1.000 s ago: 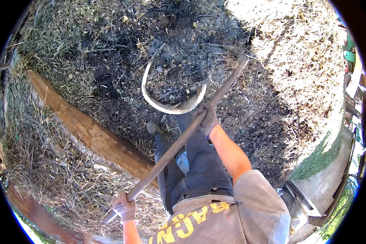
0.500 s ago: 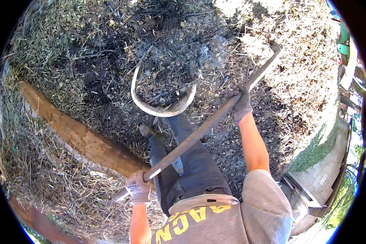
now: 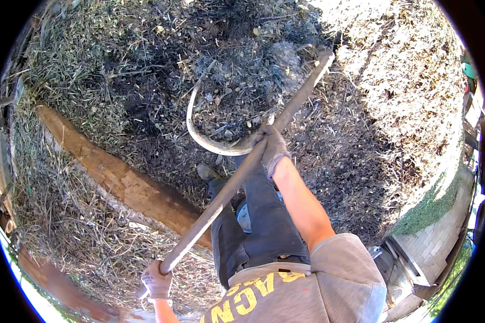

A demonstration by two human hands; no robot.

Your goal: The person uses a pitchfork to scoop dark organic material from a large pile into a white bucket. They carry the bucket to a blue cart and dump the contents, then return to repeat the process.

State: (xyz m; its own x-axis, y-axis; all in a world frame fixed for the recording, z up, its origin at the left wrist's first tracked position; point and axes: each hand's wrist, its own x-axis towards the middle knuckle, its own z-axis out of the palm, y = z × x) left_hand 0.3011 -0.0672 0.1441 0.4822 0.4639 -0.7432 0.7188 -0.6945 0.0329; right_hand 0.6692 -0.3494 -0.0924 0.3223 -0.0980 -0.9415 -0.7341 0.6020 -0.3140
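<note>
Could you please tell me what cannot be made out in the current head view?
Head view: whether anything is fixed to the far end of the long brown wooden pole, too indistinct against dry straw.
Head view: part of the curved off-white band, hidden by the pole and grey-gloved right hand.
Head view: the full length of the blurred reddish-brown strip, cut off by the picture's round edge.

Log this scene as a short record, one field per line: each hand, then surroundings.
Left hand: gloved, closed around a long wooden pole near its lower end
Right hand: gloved, gripping the pole farther up
Ahead: pale curved piece, partly behind the pole
Left side: long brown timber
Ground: strawy litter, sunlit at upper right
</note>
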